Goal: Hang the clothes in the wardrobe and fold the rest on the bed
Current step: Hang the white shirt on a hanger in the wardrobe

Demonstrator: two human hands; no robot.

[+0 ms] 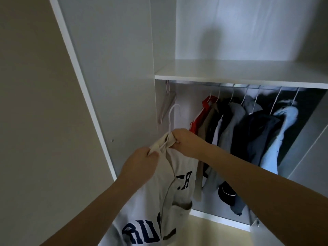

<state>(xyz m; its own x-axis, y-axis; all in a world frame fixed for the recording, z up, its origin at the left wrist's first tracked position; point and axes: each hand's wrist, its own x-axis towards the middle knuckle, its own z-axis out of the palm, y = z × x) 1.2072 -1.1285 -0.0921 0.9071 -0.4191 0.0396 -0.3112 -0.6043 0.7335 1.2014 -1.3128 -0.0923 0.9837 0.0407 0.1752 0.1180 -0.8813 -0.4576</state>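
Note:
A cream button-up shirt with dark blue letters hangs from a white hanger in front of the open wardrobe. My left hand pinches the left side of the shirt's collar. My right hand grips the right side of the collar, close to the hanger's neck. The hanger's hook points up, below the metal rail and apart from it. On the rail hang several garments in red, beige, grey, dark blue and light blue.
A few empty pale hangers hang at the rail's left end, just behind the held hanger. A white shelf lies above the rail. The wardrobe's side panel stands to the left, a door at the right.

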